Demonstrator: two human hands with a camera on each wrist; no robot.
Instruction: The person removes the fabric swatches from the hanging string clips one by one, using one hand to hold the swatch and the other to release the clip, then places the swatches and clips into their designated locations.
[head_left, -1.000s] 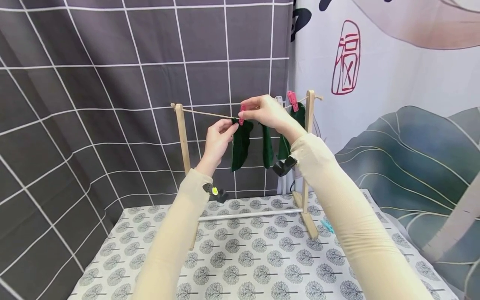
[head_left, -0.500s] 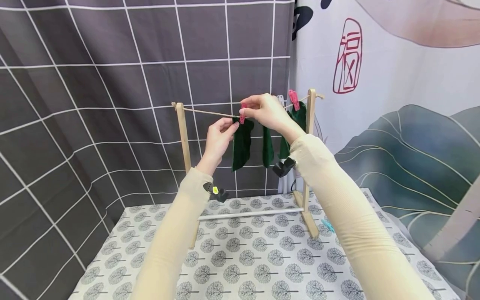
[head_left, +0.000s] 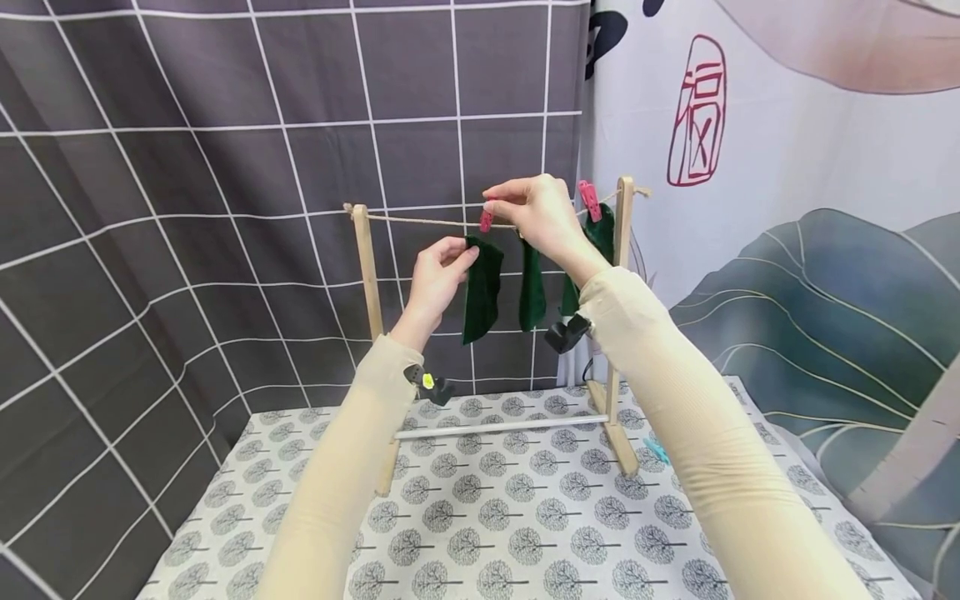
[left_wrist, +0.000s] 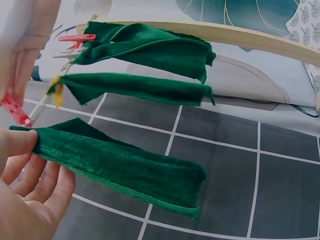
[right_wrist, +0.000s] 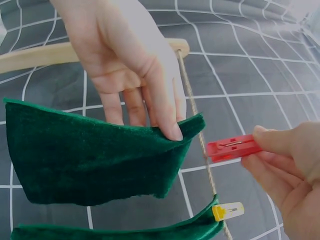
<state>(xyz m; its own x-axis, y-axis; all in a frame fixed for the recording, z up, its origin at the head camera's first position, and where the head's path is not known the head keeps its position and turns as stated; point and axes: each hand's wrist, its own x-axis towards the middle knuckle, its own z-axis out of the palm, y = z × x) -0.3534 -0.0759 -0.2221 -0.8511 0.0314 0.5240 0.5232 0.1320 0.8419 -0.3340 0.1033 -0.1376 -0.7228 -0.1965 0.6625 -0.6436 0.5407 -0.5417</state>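
Note:
My left hand (head_left: pixel 438 279) pinches a dark green velvety cloth (head_left: pixel 482 292) by its top corner, and the cloth hangs just below the rope (head_left: pixel 420 221). Between thumb and fingers my right hand (head_left: pixel 543 212) holds a red clothespin (right_wrist: pixel 232 148); its tip is at the rope, apart from the cloth. A second green cloth (left_wrist: pixel 135 89) hangs from the rope under a yellow clothespin (right_wrist: pixel 227 211). Farther right, another green cloth (left_wrist: pixel 145 47) is held by a red clothespin (head_left: pixel 589 200) and a whitish clothespin (left_wrist: pixel 69 52).
The rope is strung between two wooden posts (head_left: pixel 367 267) joined low down by a white bar (head_left: pixel 502 427). Right of the rack's foot (head_left: pixel 622 450), a light blue clothespin (head_left: pixel 657 451) lies on the tree-print tablecloth (head_left: pixel 465 550). A dark grid curtain (head_left: pixel 225 192) hangs behind.
The red clothespin in my right hand has risen away from the held cloth. The rope, sagging at the clothespin before, is now straighter. My left hand stays nearly in place.

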